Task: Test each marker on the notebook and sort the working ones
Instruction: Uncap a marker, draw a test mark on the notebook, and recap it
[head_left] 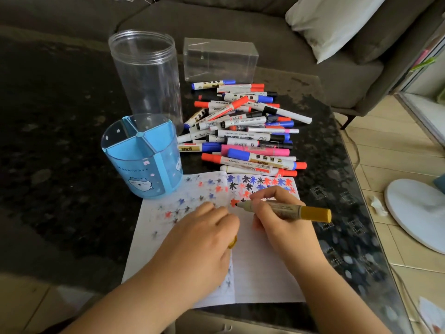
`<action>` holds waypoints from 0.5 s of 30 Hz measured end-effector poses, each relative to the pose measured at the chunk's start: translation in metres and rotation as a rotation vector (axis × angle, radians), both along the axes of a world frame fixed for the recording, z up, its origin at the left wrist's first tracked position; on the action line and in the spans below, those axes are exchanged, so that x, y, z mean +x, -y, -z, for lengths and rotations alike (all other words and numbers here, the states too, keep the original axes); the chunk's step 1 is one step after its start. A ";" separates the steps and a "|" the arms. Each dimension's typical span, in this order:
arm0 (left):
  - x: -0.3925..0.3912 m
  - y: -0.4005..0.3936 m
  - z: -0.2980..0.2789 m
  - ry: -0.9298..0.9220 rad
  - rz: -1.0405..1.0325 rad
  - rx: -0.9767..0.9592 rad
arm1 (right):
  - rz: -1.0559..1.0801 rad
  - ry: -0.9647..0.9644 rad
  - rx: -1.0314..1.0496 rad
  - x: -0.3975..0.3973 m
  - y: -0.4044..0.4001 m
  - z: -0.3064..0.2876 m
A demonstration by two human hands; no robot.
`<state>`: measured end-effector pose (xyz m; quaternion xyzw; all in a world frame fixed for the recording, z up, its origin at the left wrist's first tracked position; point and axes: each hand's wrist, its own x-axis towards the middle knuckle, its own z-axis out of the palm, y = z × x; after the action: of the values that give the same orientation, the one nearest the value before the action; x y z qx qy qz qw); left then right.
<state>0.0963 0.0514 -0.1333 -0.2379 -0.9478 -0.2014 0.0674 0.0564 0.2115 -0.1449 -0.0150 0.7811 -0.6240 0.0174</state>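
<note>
Right now my right hand (277,213) is gripping the gold marker (291,210), tip on the notebook (262,266) at frame center — I'd press lightly w/ short strokes on a blank bit, my left hand (207,232) curled around the cap (233,242) & pinning the page — pile (243,131) above.

Your gold marker (292,211) lies nearly level, uncapped, its tip touching the open notebook (260,273) beside a red star. The notebook's white pages carry red, blue and black star marks. Behind it sits a loose pile of markers (243,131), all capped.
</note>
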 end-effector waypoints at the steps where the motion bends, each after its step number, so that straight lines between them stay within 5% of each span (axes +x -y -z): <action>1: 0.001 0.002 0.002 0.032 0.001 -0.010 | 0.017 -0.014 0.016 -0.001 0.000 0.002; 15: -0.002 0.003 0.010 0.221 -0.133 -0.059 | 0.022 -0.143 0.076 0.000 -0.004 0.007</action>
<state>0.0940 0.0482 -0.1432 -0.1526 -0.9686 -0.1936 -0.0313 0.0568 0.2156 -0.1521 -0.0501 0.8037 -0.5913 -0.0447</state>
